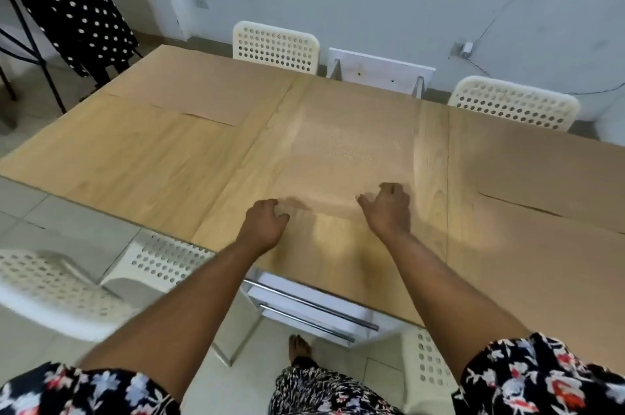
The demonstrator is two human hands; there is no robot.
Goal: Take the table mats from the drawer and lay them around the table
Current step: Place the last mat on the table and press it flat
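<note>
Both hands, left hand (263, 223) and right hand (387, 210), spread on table mat (351, 150) atop wooden table (135, 161).

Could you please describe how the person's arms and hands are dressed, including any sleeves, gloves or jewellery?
Both arms are bare from the short sleeves down. The left sleeve and right sleeve are dark fabric printed with white, pale blue and red flowers. The left hand and right hand wear no gloves; no rings, watch or bracelets are visible, though the picture is slightly blurred.

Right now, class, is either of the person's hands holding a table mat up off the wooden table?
No: both the left hand and right hand press the tan table mat flat on the light wooden table.
</note>
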